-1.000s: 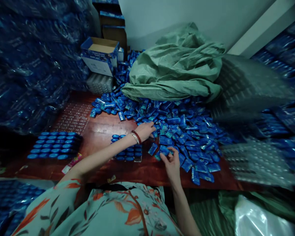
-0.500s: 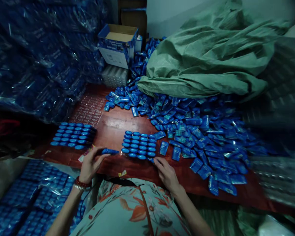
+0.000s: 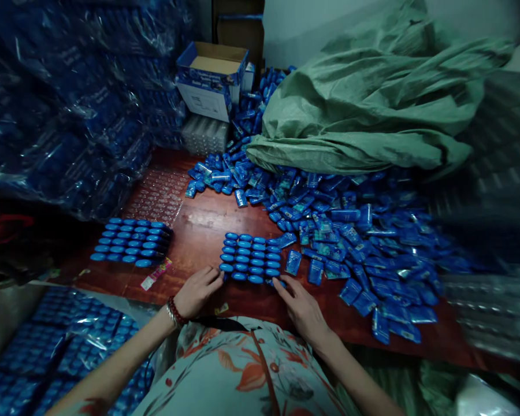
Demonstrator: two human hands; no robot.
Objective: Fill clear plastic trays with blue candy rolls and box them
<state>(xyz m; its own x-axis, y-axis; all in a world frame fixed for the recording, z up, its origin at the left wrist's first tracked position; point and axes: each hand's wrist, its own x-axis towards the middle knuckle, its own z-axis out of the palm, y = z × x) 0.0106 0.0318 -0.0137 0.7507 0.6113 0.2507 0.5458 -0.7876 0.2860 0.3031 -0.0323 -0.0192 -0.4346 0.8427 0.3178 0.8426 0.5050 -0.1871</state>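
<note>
The left hand (image 3: 198,292) has just reached the blue stack (image 3: 249,260) on the tabletop (image 3: 208,219), so it and the right hand (image 3: 305,312) bracket its near corners, fingers bent; whether they clamp anything is unclear.

Packing workshop, loose blue packets (image 3: 329,231), wrapped stacks (image 3: 69,110), open carton (image 3: 212,81)

Red-brown table (image 3: 208,222), glossy surface, in use.
Two blocks of blue packs in rows, one central (image 3: 251,257), one at left (image 3: 132,241); clear moulded sheet (image 3: 153,196) behind the latter; loose blue packets (image 3: 351,242) heaped at right; pink strip (image 3: 156,274) and yellowish scrap (image 3: 221,309) near front edge.
</note>
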